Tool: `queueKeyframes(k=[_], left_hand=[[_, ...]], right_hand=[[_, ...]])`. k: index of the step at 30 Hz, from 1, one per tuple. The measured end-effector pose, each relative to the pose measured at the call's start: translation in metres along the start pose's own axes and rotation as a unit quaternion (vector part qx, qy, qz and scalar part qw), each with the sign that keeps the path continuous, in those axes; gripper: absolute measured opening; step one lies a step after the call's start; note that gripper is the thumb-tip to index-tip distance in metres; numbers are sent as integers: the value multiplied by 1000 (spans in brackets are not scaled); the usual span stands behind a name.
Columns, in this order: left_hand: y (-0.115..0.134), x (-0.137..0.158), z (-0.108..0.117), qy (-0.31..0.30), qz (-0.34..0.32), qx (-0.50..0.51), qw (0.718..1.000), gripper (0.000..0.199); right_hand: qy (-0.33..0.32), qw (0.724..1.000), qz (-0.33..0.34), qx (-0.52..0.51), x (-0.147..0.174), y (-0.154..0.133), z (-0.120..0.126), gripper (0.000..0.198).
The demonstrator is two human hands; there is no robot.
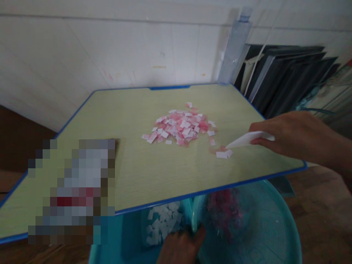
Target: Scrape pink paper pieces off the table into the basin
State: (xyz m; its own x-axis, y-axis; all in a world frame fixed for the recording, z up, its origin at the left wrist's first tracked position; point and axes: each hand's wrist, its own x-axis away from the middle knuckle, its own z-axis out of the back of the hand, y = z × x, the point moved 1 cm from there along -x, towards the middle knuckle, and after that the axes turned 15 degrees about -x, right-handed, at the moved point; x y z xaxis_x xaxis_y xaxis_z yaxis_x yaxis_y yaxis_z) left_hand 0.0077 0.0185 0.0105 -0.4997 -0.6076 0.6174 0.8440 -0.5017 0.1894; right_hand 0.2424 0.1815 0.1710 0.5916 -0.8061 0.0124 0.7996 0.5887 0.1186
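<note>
Head view: we find the right hand (286, 134) pinching a white card (243, 139) between thumb and fingers, its thin end slanting down and leftward towards the board (132, 176). We judge that this low slant brings the card's edge to the surface with the knuckles clear of the scraps. At the card's tip, left of those fingers, lies a small group of loose pieces (222, 154); we cannot tell whether tip and pieces touch. Farther left of the same fingers sits the heap of pink and white pieces (183, 126), placed mid-board, presumably away from the edges yet within reach. Below the board, the left hand (180, 247) is beside the round basket (277, 227), which holds reddish contents (227, 212). Its fingers are blurred; we cannot tell whether they grip anything. Just beyond them, white pieces (165, 222) lie in the blue tub (123, 234), probably set there for easy reach.
</note>
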Motion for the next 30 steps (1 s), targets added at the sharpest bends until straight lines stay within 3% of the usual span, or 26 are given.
queueKeyframes(k=[4,8,13,17,21,25,30], left_hand=[[0,1,0,9,4,-6,1000,72],[0,2,-2,8,9,-13,1000,74],[0,1,-5,23,13,-19,999,75],[0,0,-8,25,9,-14,1000,75],[0,1,-8,27,5,-3,1000,77],[1,1,-7,28,6,-9,1000,75],[1,2,-8,34,8,-15,999,76]], right_hand=[[32,999,-3,2,6,-4,1,18],[-1,998,29,-63,9,-12,4,21],[-22,998,14,-51,12,-13,9,19],[-58,993,48,-96,18,-14,7,17],[-6,998,34,-60,23,-13,7,14],[-43,994,55,-89,22,-23,4,18],[6,991,83,-109,20,-38,5,20]])
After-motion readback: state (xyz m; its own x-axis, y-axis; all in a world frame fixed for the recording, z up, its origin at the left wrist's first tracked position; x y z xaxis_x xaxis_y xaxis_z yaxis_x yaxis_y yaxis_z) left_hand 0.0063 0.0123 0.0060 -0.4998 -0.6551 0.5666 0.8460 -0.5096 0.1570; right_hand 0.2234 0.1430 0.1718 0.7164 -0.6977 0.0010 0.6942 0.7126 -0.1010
